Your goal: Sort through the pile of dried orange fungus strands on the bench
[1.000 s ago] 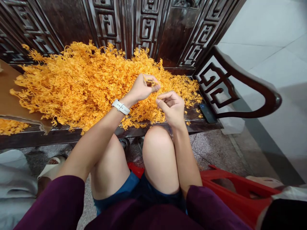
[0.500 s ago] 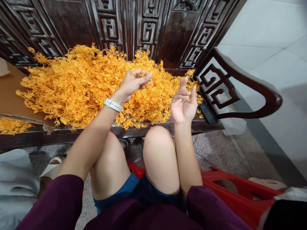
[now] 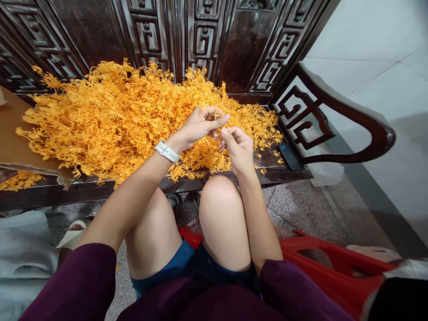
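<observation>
A wide heap of orange, spidery plastic flower pieces [image 3: 110, 120] lies on the dark wooden bench in front of me. My left hand [image 3: 199, 126], with a pale watch strap on its wrist, is closed on some of these orange flower pieces above the right part of the heap. Close beside it, my right hand [image 3: 240, 150] pinches with thumb and fingers at the held orange pieces. The fingertips of both hands almost meet, and they partly hide what lies between them.
The bench's carved back [image 3: 180, 40] rises behind the heap, and its curved armrest [image 3: 351, 107] stands at the right. A phone [image 3: 290, 156] lies beside small loose pieces. Cardboard [image 3: 26, 138] is at the left, a red plastic stool [image 3: 321, 263] at lower right.
My right hand has moved left and down to my left hand, going from spread fingers to a pinch. A loose orange piece above it has left the air. My left hand has shifted right.
</observation>
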Demonstrator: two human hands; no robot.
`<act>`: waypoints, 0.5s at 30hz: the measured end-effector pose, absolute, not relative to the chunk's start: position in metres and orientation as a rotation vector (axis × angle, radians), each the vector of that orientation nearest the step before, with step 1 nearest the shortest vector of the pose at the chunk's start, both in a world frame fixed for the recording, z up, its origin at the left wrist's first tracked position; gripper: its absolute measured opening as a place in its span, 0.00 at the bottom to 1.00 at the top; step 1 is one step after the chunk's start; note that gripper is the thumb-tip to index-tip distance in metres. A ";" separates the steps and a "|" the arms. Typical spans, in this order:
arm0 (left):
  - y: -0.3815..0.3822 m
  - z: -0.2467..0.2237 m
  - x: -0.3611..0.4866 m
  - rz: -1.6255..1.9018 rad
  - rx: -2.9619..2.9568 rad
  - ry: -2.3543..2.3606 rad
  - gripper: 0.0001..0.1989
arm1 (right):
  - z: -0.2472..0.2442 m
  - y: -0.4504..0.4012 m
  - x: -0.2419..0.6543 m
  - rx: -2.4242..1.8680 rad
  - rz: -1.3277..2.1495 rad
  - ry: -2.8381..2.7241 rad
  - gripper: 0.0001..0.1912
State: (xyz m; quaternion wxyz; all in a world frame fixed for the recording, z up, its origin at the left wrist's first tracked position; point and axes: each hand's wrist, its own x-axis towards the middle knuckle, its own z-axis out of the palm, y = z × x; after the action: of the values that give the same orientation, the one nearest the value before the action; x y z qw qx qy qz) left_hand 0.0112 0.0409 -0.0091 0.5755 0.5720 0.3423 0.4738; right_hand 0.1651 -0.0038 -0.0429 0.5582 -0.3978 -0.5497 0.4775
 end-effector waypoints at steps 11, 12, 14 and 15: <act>0.036 -0.001 0.026 1.197 1.107 0.810 0.12 | -0.033 -0.002 0.174 -0.743 1.584 -0.944 0.21; 0.036 -0.001 0.027 1.202 1.098 0.826 0.12 | -0.032 -0.002 0.174 -0.736 1.580 -0.950 0.21; 0.033 0.000 0.031 1.200 1.105 0.850 0.11 | -0.032 -0.003 0.172 -0.722 1.566 -0.983 0.21; 0.032 0.000 0.032 1.207 1.108 0.859 0.11 | -0.033 -0.003 0.172 -0.708 1.557 -1.005 0.21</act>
State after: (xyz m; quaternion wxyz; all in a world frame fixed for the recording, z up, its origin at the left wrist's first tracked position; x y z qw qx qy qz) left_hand 0.0323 0.0318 0.0002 0.6019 0.4783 0.3707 0.5211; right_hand 0.1718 -0.0027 -0.0326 0.5469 -0.2988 -0.4242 0.6570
